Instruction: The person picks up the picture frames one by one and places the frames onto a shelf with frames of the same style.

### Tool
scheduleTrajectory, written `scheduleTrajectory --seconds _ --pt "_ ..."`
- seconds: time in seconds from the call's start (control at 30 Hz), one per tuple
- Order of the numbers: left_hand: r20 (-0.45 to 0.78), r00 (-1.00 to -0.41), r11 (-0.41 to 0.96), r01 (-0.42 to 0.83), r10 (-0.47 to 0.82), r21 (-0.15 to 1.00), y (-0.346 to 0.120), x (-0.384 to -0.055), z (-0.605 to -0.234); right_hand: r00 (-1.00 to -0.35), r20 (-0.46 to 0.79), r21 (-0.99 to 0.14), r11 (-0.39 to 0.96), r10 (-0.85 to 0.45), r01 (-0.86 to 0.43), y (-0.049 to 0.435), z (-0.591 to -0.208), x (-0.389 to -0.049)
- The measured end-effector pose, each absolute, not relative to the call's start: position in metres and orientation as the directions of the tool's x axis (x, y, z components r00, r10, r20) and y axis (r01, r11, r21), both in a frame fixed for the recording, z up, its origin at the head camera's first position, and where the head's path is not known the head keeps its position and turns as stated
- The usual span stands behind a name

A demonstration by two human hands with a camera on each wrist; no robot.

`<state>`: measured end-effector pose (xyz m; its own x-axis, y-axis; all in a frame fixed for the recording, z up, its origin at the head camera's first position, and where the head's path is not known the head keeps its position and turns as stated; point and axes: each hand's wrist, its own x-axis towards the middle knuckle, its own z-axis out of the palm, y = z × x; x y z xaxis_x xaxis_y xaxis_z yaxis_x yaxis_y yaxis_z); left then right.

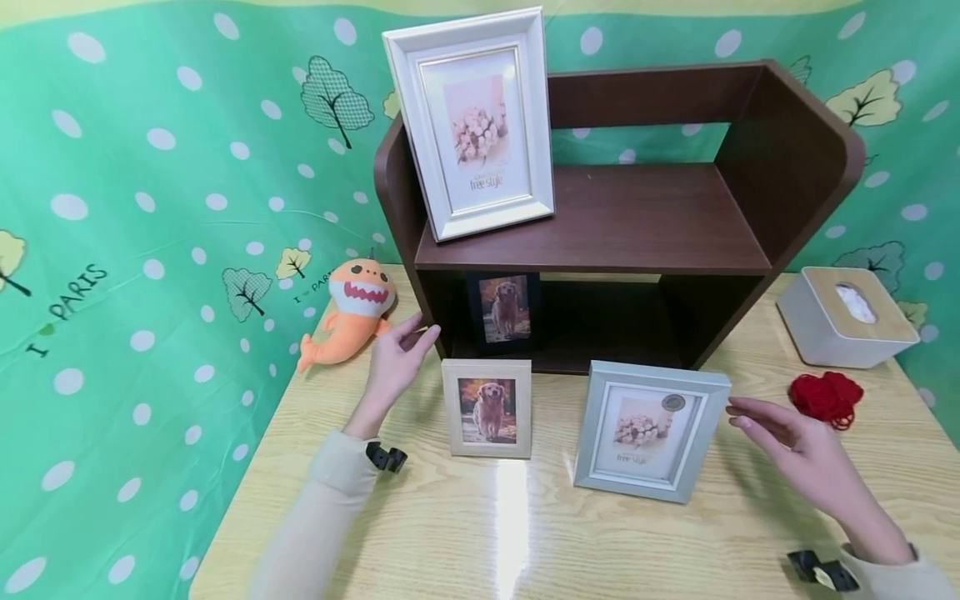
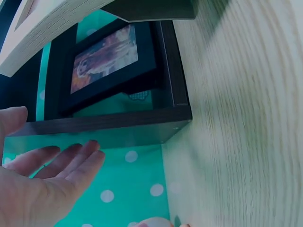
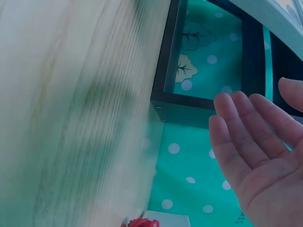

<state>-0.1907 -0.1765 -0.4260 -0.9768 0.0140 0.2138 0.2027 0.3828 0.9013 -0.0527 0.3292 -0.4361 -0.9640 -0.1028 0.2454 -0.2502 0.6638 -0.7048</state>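
Dark brown shelf [image 1: 645, 221] is standing toward the far side of the desk [image 1: 637, 554], between the two hands. On its upper board, at the left end, a white frame [image 1: 483, 133] is standing; below that, a black frame [image 1: 505, 308] is standing in the lower compartment. Nearer, a beige frame [image 1: 487, 408] is standing at the left and a grey-blue frame [image 1: 651, 433] at the right. The left hand [image 1: 396, 362] is hovering just beside the shelf's left side, thumb parted from loosely extended fingers, holding nothing. The right hand [image 1: 806, 454] is hovering just beside the grey-blue frame's right edge, fingers extended, also holding nothing; whether either is touching anything cannot be told. An orange plush shark [image 1: 351, 317] is sitting at the left; a tissue box [image 1: 828, 329] is resting at the far right, a red yarn bundle [image 1: 827, 398] lying just nearer.
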Motion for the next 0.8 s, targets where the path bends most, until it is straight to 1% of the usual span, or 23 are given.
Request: scheduleTrajectory --seconds 0.1,0.4,0.57,0.8 --pt "0.244 -0.969 0.375 0.217 -0.025 0.901 -0.174 -0.1927 -0.4267 -0.966 0.228 -0.724 0.643 -0.118 -0.25 0.3281 -0.4363 -0.0517" --pt "0.283 -0.956 0.353 0.239 -0.077 0.905 -0.1712 -0.1956 -0.4293 -0.974 0.157 -0.778 0.587 -0.162 -0.223 0.3271 -0.4375 -0.0485" --pt "0.301 -0.95 0.365 0.252 -0.083 0.896 -0.1725 -0.1957 -0.431 -0.969 0.141 -0.807 0.544 -0.205 -0.232 0.3232 -0.4371 -0.0467" --pt "0.328 -0.941 0.388 0.275 -0.077 0.88 -0.1725 -0.197 -0.4322 -0.949 0.128 -0.86 0.444 -0.288 -0.251 0.3224 -0.4386 -0.0462"
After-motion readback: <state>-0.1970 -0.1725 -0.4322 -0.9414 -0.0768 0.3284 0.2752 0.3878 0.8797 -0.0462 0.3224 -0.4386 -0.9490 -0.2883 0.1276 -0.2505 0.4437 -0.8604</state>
